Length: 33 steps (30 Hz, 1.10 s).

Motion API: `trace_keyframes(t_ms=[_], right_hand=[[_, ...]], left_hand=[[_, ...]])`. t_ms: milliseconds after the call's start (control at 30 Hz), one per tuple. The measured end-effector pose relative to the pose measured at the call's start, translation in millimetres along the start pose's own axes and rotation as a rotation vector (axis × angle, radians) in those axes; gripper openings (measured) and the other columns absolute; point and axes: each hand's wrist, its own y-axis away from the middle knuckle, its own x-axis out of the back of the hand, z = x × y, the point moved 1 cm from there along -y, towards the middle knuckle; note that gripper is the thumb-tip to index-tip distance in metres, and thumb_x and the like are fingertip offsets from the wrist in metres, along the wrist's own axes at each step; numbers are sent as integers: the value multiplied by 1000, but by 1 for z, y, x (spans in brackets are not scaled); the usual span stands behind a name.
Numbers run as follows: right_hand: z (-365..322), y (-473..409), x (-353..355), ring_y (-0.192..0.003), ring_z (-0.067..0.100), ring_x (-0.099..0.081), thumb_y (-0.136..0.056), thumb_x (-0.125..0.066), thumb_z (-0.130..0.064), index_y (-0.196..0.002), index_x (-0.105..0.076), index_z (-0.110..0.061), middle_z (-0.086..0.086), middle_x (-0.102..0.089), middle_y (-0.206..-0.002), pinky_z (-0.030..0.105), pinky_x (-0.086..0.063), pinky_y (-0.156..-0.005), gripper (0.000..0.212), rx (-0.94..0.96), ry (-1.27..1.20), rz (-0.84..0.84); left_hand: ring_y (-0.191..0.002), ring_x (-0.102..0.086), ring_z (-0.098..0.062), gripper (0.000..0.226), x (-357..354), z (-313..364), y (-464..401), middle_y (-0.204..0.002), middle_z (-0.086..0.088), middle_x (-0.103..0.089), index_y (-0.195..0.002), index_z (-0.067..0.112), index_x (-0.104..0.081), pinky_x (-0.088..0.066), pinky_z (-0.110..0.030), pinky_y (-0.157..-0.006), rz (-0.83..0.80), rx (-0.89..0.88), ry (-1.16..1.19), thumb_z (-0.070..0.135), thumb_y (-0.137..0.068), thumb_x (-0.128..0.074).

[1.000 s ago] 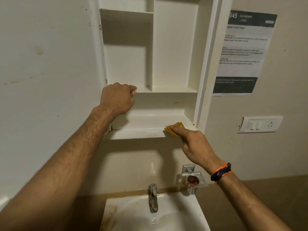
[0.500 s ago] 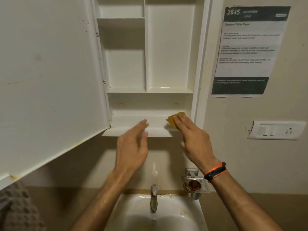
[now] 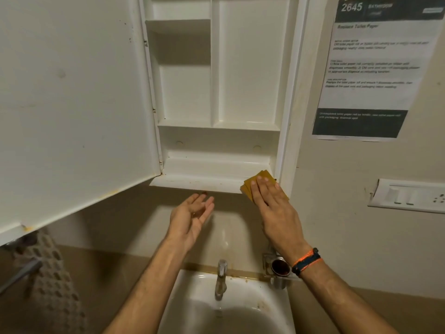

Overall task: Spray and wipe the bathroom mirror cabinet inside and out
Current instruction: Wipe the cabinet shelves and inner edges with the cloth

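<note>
The right hand [image 3: 273, 203] pressed the yellow cloth [image 3: 261, 180] flat-fingered on the cabinet's bottom ledge [image 3: 197, 180], half overhanging; the left hand [image 3: 190, 219] hung open, empty; a sideways stroke could have dropped it into the sink [image 3: 192, 285].

Arms: both bare to the edge of the view, no sleeves showing.
Left hand [image 3: 190, 219]: bare, no ring, no band at the wrist.
Right hand [image 3: 274, 208]: bare, no glove.
Right wrist: a braided band [image 3: 306, 261], orange and dark blue cords twisted together, with a small dark knot.
</note>
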Motion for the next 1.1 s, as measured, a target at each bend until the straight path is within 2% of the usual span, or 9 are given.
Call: trace_keyframes(t_ms=[133,233,367,500,667,767,967,1100], right_hand=[[-3,-19,-3,-146,33,-24,-73,-41,13,-150,-31,-2,18,-27,-157,47,-22,-120,79,46,-5,-22],[-4,-30,-4,-149,29,-18,-75,-30,7,-152,-26,-5,14,-22,-159,42,-11,-123,78,66,-18,-24],[8,-18,-10,-145,30,-30,-73,-34,9,-149,-34,-3,15,-31,-156,44,-21,-120,77,100,-24,35],[31,5,-17,-147,29,-25,-81,-20,7,-150,-32,-3,15,-28,-158,44,-20,-121,70,182,31,70],[33,5,-30,-148,32,-21,-79,-18,11,-150,-30,-1,19,-22,-159,47,-18,-121,73,220,110,117],[25,-3,-39,-148,33,-19,-80,-18,12,-151,-28,-1,19,-20,-159,49,-23,-118,72,249,111,133],[-4,-33,-41,-147,32,-22,-89,-20,4,-151,-28,-3,18,-24,-158,46,-22,-120,63,445,160,145],[12,-26,-32,-147,30,-22,-91,-26,4,-151,-30,-4,15,-23,-159,45,-21,-120,60,523,183,97]], left_hand=[[-114,-59,-38,72,-2,4,-2,-147,-23,-39,-148,2,-29,-54,-43,-88,-47,-21,106,-22,-81,-36],[-117,-57,-40,84,-2,4,-3,-148,-25,-38,-149,2,-27,-53,-45,-89,-57,-25,104,-24,-69,-36],[-121,-54,-42,90,1,4,-3,-146,-26,-41,-150,1,-26,-51,-46,-94,-60,-29,114,-22,-63,-35],[-121,-54,-44,89,3,5,-3,-144,-27,-42,-148,-2,-25,-47,-49,-98,-78,-33,129,-22,-62,-28],[-118,-56,-46,90,5,6,-2,-139,-29,-46,-146,-4,-28,-47,-50,-98,-106,-33,133,-24,-58,-23],[-119,-55,-46,91,8,6,-3,-138,-30,-47,-146,-5,-29,-46,-50,-100,-105,-32,139,-24,-57,-24],[-121,-54,-47,90,9,6,-5,-137,-31,-48,-146,-5,-28,-43,-50,-105,-107,-29,152,-23,-58,-25],[-121,-52,-47,88,10,8,-4,-140,-30,-45,-146,-5,-27,-47,-50,-99,-95,-20,171,-22,-60,-24]])
